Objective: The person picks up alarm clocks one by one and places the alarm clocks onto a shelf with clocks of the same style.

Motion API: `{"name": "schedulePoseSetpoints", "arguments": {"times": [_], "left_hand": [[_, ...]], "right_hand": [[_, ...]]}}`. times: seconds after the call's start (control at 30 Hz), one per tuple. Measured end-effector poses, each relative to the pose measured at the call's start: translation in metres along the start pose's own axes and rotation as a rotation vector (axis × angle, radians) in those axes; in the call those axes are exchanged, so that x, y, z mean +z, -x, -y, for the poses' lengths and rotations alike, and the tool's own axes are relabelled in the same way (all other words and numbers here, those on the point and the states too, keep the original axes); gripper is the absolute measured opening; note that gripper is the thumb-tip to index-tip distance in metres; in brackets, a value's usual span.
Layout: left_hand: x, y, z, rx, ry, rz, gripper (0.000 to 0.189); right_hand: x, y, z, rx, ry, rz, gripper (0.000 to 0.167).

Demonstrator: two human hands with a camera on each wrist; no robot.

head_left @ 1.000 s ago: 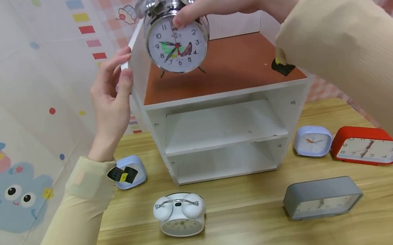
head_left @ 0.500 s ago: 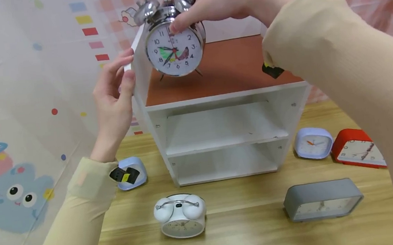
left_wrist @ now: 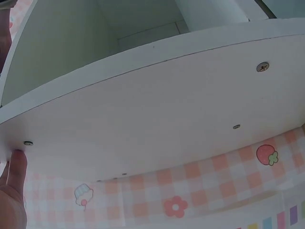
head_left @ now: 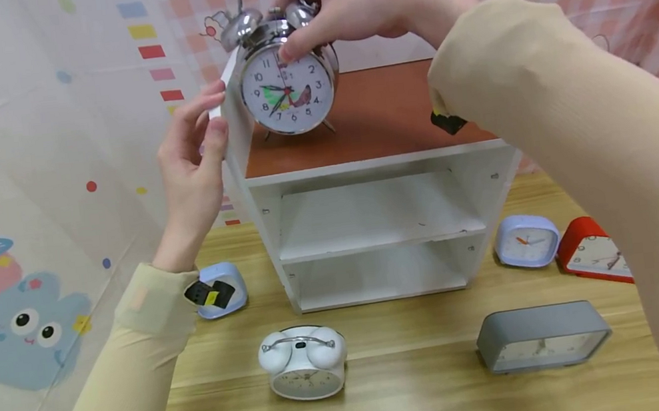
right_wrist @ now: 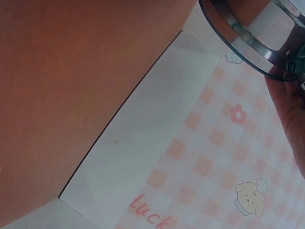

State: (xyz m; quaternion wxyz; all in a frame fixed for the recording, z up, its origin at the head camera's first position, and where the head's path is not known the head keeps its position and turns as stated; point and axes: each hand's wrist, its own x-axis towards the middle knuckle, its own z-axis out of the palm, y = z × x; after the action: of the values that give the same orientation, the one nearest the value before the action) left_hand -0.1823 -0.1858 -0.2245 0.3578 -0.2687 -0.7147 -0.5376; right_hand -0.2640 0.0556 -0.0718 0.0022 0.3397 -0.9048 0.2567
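My right hand grips a silver twin-bell alarm clock from above, thumb on the front of its rim and the other fingers behind. The clock is upright at the left of the cabinet's brown top shelf; I cannot tell whether its legs touch. Its metal back shows in the right wrist view. My left hand holds the front edge of the white cabinet's left side panel. In the left wrist view, a finger touches that panel's outer face.
On the wooden table stand a white twin-bell clock, a grey clock, a lilac clock and a red clock, partly behind my right sleeve. A blue clock sits by my left wrist. The cabinet has lower shelves.
My right hand has lowered the silver alarm clock slightly and moved it left, toward the side panel. The left hand keeps its hold on the panel.
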Motion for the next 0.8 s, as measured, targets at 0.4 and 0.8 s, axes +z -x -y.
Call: {"name": "schedulePoseSetpoints", "arguments": {"times": [0.4, 0.8], "left_hand": [[0.001, -0.003, -0.001, 0.009, -0.012, 0.011, 0.032], [0.003, -0.002, -0.002, 0.004, -0.031, 0.007, 0.032]], "right_hand": [[0.001, -0.003, -0.002, 0.036, -0.059, 0.002, 0.062], [0.002, -0.011, -0.011, 0.045, -0.146, 0.033, 0.049]]}}
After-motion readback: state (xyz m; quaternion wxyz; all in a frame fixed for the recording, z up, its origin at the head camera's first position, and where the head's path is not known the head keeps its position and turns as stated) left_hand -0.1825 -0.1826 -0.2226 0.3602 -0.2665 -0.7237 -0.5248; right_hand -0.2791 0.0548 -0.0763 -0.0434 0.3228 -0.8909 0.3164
